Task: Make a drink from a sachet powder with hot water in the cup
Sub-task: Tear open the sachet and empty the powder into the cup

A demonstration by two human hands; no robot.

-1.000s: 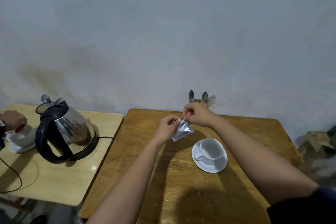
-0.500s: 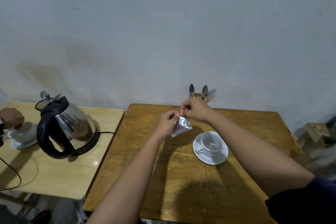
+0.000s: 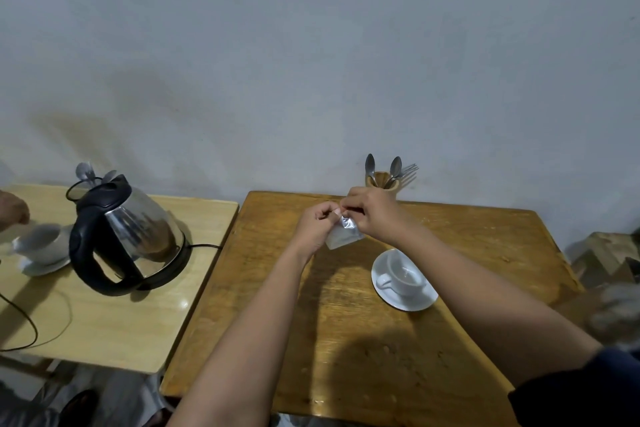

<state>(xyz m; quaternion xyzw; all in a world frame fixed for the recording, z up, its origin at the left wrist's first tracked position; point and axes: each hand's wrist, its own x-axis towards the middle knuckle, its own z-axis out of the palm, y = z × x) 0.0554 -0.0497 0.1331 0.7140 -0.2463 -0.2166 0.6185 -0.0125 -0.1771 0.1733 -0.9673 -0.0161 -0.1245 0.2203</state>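
Observation:
A small silver sachet [image 3: 341, 236] hangs above the brown wooden table [image 3: 346, 340], pinched at its top edge by both hands. My left hand [image 3: 317, 225] grips its left corner and my right hand [image 3: 372, 213] grips the top just beside it. A white cup [image 3: 403, 274] stands upright on a white saucer [image 3: 420, 300] to the lower right of the sachet, with nothing visible inside. A steel electric kettle [image 3: 130, 236] with a black handle sits on its base on the lighter table at left.
A wooden holder [image 3: 382, 180] with spoons and a fork stands at the wall behind my hands. On the light table [image 3: 104, 322], another person's hand [image 3: 12, 208] is by a second cup [image 3: 41, 241] and saucer. The kettle's cord [image 3: 206, 246] runs between the tables.
My hands have stayed together on the sachet's top and drawn slightly closer; the sachet looks more crumpled. The other person's hand at left has moved over its cup.

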